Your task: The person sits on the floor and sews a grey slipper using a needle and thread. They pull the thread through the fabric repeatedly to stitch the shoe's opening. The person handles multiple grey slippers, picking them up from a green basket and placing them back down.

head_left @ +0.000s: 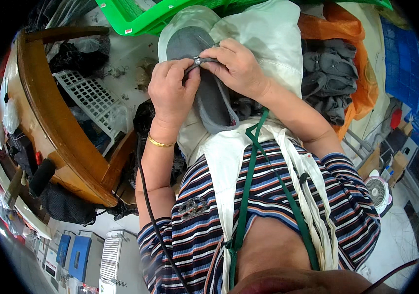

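Several grey slippers (329, 78) (orange bag (354, 29)).

The person wears a short-sleeved shirt (204, 235) with blue, white and orange-red stripes. Over it hangs a white apron (226, 161) with green straps (248, 181). At 9 o'clock of the apron, a thin gold bangle (160, 143) circles the left wrist.

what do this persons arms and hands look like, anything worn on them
Both forearms are bare. The left hand has a thin gold bangle at the wrist; the right hand wears nothing visible. Short striped sleeves in navy, orange and white cover the upper arms.
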`<action>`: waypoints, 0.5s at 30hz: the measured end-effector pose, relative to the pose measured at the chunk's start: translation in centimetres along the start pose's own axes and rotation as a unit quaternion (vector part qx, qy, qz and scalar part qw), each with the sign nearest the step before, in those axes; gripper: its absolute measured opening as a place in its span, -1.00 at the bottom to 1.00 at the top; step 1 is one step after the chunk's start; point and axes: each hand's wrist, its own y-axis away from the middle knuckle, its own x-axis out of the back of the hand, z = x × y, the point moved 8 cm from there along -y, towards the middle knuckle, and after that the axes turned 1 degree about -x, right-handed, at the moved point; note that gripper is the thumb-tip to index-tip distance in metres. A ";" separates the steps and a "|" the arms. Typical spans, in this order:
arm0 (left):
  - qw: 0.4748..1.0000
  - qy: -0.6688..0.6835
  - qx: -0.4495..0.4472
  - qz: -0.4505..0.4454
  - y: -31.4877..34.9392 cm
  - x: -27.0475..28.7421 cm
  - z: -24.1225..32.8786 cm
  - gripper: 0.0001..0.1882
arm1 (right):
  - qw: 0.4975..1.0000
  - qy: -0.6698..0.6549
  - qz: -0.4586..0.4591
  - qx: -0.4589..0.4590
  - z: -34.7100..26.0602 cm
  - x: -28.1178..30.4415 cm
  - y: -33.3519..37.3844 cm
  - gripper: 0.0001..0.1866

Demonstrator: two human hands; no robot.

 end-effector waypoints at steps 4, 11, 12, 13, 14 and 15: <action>0.985 0.104 0.128 -0.055 0.8 -0.6 -1.3 -0.83 | 1.000 -0.025 -0.003 0.005 -0.1 0.1 0.3 -0.77; 0.944 0.189 0.243 -0.119 1.5 -0.9 -2.5 -0.84 | 0.999 -0.038 -0.033 0.014 -0.5 -0.5 0.2 -0.80; 0.946 0.182 0.239 -0.118 1.5 -0.8 -2.3 -0.84 | 0.999 -0.035 -0.036 0.021 -0.5 -0.6 0.1 -0.81; 0.955 0.167 0.222 -0.103 1.3 -0.5 -2.0 -0.83 | 0.998 -0.032 -0.044 0.022 -0.4 -0.7 0.0 -0.81; 0.963 0.153 0.204 -0.087 1.2 -0.3 -1.7 -0.83 | 0.998 -0.030 -0.053 0.023 -0.3 -0.7 -0.1 -0.81; 0.970 0.137 0.187 -0.072 1.1 -0.1 -1.4 -0.82 | 0.997 -0.027 -0.061 0.025 -0.3 -0.7 -0.2 -0.81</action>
